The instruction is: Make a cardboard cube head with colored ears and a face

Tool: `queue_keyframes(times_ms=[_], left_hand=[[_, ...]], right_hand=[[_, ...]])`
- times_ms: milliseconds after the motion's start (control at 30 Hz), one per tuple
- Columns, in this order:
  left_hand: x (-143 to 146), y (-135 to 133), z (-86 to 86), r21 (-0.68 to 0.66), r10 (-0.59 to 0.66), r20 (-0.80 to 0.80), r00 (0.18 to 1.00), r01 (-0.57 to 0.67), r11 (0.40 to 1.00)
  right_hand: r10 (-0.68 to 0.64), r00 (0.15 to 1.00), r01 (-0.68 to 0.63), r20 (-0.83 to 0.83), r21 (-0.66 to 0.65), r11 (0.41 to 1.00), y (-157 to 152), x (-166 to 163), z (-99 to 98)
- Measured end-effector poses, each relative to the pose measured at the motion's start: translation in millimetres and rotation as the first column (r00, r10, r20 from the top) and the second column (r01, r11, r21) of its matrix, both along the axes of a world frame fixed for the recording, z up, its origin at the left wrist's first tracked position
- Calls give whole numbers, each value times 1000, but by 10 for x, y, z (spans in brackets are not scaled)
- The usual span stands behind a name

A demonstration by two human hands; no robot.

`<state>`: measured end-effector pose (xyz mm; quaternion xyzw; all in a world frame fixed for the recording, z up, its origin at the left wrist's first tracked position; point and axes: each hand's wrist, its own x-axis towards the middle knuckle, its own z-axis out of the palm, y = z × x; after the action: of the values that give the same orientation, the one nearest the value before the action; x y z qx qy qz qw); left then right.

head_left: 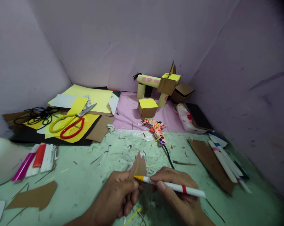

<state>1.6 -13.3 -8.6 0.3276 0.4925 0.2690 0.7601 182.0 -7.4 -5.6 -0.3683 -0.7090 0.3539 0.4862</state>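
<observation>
My left hand (118,194) is closed on a small folded cardboard piece (138,168) with two pointed tips sticking up above the thumb. In my right hand (179,193) is a white marker (173,187) with a red band and a yellow-orange tip end. That tip points left and meets the lower part of the cardboard piece, close to my left thumb; whether it presses on the surface I cannot tell. Beyond both hands lies a flower-patterned glue gun (157,127), its black cord running toward my right hand.
Behind stand a yellow-topped cardboard box (147,108) and a cardboard animal figure (148,80). Scissors (72,122) rest on coloured paper (92,97) at left, near markers (39,160). At right lie a cardboard strip (210,166) and more markers (223,160). Scraps litter the green surface.
</observation>
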Motion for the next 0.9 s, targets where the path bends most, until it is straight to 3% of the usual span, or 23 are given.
queue_keyframes(times_ms=[133,333,533,733,900], left_hand=[[-2,5,6,26,1,17,1000,-2,1000],[10,9,-7,22,-12,-42,999,13,1000],[10,12,20,30,7,14,1000,-7,1000],[3,-11,4,13,-1,-46,999,2,1000],[4,0,12,35,14,11,1000,-14,999]], right_hand=[[-98,994,98,-49,6,995,12,2,-5],[18,1000,-18,1,-2,1000,-17,-3,14],[-71,996,72,-56,16,997,-2,-11,-6],[57,998,-57,9,-34,998,-17,-1,11],[-104,991,104,-83,-4,995,3,-29,-22]])
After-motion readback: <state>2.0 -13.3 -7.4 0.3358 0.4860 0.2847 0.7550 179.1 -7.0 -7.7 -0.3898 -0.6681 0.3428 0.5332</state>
